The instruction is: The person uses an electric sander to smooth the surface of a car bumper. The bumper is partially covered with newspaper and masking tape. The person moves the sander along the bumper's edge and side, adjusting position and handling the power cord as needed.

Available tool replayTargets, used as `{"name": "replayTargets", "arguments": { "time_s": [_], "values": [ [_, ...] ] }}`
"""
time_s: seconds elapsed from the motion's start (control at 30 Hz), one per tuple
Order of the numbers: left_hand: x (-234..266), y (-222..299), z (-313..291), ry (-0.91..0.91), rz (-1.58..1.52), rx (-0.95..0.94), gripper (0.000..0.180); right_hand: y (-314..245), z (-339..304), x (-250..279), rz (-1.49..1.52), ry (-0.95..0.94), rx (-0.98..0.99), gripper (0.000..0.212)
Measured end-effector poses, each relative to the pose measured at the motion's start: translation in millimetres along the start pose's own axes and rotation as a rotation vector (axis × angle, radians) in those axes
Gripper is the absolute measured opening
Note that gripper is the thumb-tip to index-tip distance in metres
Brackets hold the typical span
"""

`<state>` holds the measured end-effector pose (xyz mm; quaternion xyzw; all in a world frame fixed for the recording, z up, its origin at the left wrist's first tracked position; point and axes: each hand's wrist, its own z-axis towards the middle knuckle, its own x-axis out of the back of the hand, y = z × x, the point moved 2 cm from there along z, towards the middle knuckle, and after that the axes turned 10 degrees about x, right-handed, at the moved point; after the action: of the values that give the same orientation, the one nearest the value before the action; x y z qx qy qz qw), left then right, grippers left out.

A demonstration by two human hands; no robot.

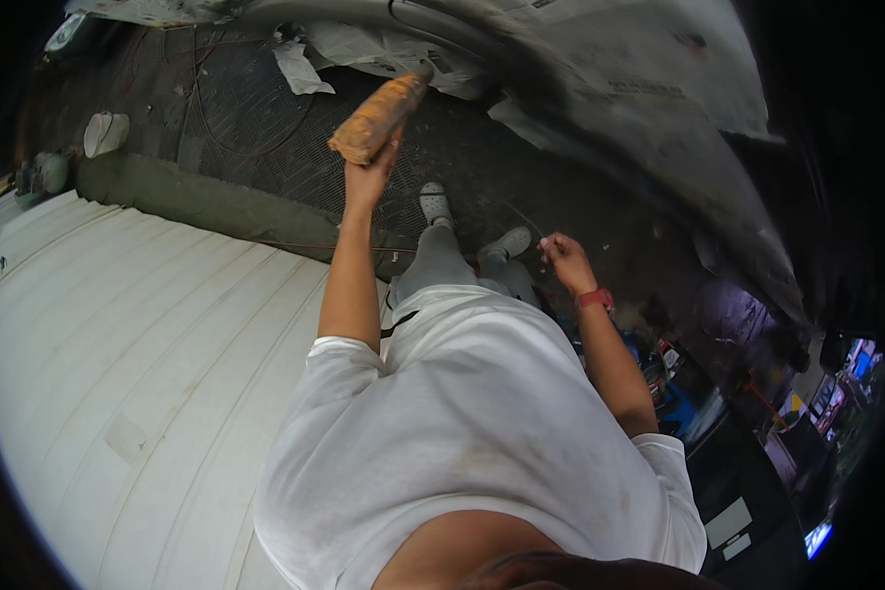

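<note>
My left hand [372,177] is closed round the near end of a thick, mottled orange-brown tapered object [379,116]. Its narrow dark end points away toward the paper-covered car body; its exact kind I cannot make out. The object is held up over the dark floor, ahead of my feet. Lower and to the right, my right hand [566,262], with a red band at its wrist, has its fingers curled in toward the thumb. Something small and pale shows at the fingertips, and a thin pale line [523,216] runs across the floor just beyond them.
Masking paper [624,88] drapes the car body at the far side and right. A white corrugated panel [138,374] lies along my left. Thin hoses [199,93] trail over the dark floor [265,108] near a whitish bucket [106,134]. Assorted items crowd the right.
</note>
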<state>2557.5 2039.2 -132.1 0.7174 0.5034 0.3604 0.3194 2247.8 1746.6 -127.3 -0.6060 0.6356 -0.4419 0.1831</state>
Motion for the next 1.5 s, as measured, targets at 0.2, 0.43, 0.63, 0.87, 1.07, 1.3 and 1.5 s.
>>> {"name": "replayTargets", "arguments": {
  "time_s": [0.2,0.43,0.63,0.87,1.07,1.3,1.5],
  "values": [
    [61.6,-16.8,78.9,0.228,-0.406,0.167,0.085,-38.3,26.4,-34.1,-0.061,-0.074,0.043,0.021],
    [119.4,-5.5,170.3,0.362,-0.761,0.300,0.034,-85.8,56.5,-71.5,-0.066,-0.151,0.033,0.018],
    [165.0,-12.7,225.3,0.379,-0.903,0.246,0.019,-92.5,73.7,-87.1,-0.057,-0.168,0.066,0.019],
    [187.0,22.4,219.0,0.415,-0.773,0.090,0.021,-129.2,78.3,-100.4,-0.153,-0.182,0.138,0.025],
    [169.2,72.3,139.8,0.398,-0.395,-0.063,0.066,-114.8,78.9,-95.6,-0.184,-0.150,0.157,0.026],
    [109.4,83.4,35.1,0.261,0.199,-0.357,0.049,-94.0,62.3,-83.5,-0.228,-0.144,0.056,0.025],
    [11.2,48.6,-14.9,0.036,0.414,-0.548,0.057,-43.5,36.1,-58.8,-0.230,-0.074,0.033,0.024]
  ]
}}
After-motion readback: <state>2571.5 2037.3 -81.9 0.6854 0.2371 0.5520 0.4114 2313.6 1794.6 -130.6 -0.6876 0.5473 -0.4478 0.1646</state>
